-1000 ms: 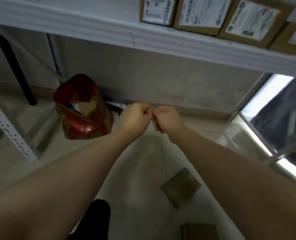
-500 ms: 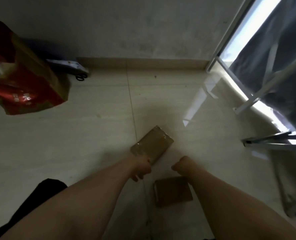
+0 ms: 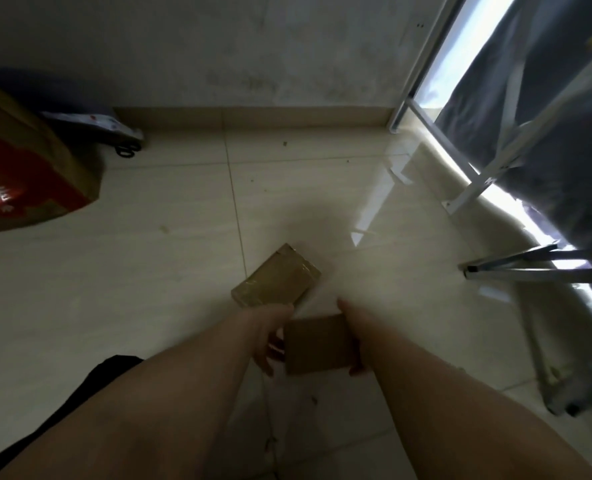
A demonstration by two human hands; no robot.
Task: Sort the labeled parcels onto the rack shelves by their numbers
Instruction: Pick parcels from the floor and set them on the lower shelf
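Two brown cardboard parcels lie on the pale tiled floor. The nearer parcel (image 3: 317, 348) sits between my hands, plain side up, no label visible. My left hand (image 3: 265, 336) presses its left edge with fingers curled under, and my right hand (image 3: 351, 336) grips its right edge. The farther parcel (image 3: 276, 279) is taped and glossy, lying askew just beyond my left hand, untouched. The rack shelves are out of view.
A red and gold bag (image 3: 21, 181) stands at the left by the wall, with scissors (image 3: 126, 150) and a white package (image 3: 93, 124) behind it. A white metal frame (image 3: 474, 188) and dark fabric fill the right side. A dark stand leg (image 3: 530, 266) juts in from the right.
My view dropped from the shelf to the floor. Both hands came down from fists held together and have closed on the sides of the nearer parcel.
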